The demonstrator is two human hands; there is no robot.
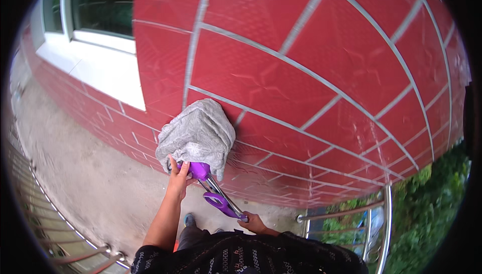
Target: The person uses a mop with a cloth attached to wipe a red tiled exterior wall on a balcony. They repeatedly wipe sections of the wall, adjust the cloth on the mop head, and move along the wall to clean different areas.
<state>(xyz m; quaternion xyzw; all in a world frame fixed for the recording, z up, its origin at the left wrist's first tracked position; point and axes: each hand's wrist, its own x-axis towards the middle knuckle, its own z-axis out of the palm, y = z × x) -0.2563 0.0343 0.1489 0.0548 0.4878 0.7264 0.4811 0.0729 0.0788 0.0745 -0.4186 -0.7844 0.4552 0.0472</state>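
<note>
A purple and metal mop [199,170] has a grey cloth [197,134] draped over its head, which is raised in front of the red tiled wall [260,74]. Whether the cloth touches the tiles cannot be told. My left hand [180,176] is at the purple part of the head, its fingers against the cloth's lower edge. Lower down, my right hand [253,222] is closed around the end of the metal pole, next to a purple looped grip [220,203].
A window [103,6] with a white sill [101,72] is set in the wall at upper left. Metal railings [388,217] stand at lower right and lower left [49,213]. Below me lies a concrete floor [113,176]; green plants grow beyond the right railing.
</note>
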